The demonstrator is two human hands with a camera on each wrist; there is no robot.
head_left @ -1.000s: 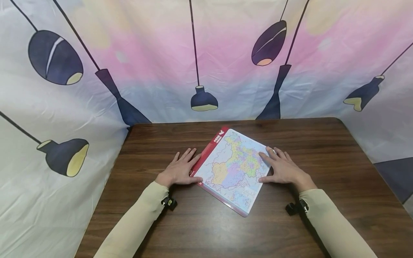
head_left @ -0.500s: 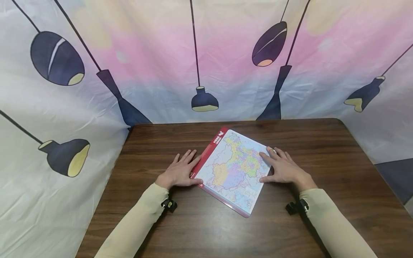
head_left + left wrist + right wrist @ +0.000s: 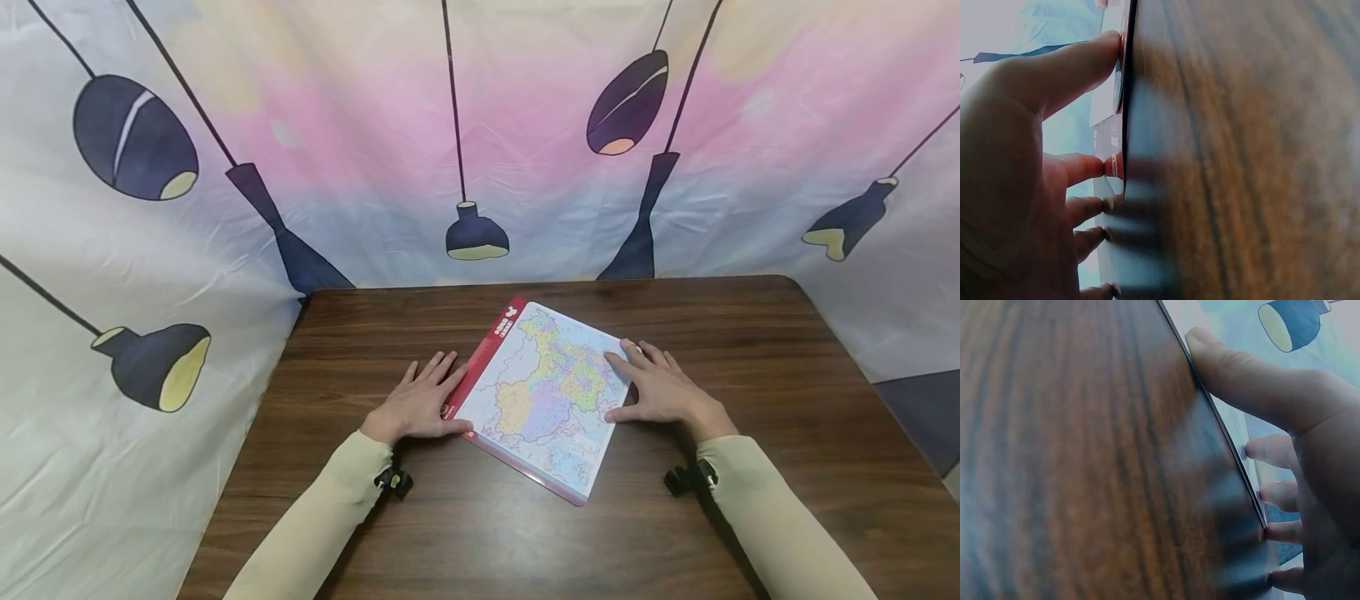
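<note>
Map board (image 3: 542,392): flat, rectangular, printed with a coloured map, red band along its left edge, pink rim. It lies turned at an angle on the wooden table (image 3: 750,350), slightly past the middle towards the far edge, between the two hands.

Left hand (image 3: 420,404): lies flat on the table beside the board's red edge, fingers straight and spread, thumb along the near left corner. In the left wrist view the thumb and fingertips (image 3: 1113,165) touch the board's edge (image 3: 1124,94). Nothing is clasped; the hand is relaxed and flat.

Right hand (image 3: 652,390): lies flat at the board's right edge, fingers straight, the forefinger resting on the map surface, thumb against the near right side. In the right wrist view the fingertips (image 3: 1254,450) meet the board's thin edge (image 3: 1235,456). Nothing is clasped here either.

Sleeves (image 3: 322,508): pale beige, on both forearms, each with a small black clip (image 3: 393,481) at the wrist.

Table: dark brown wood grain, rounded far corners.

Backdrop (image 3: 480,133): cloth in pink, white and pale blue, printed with dark hanging lamps, standing behind and on both sides of the table.
</note>
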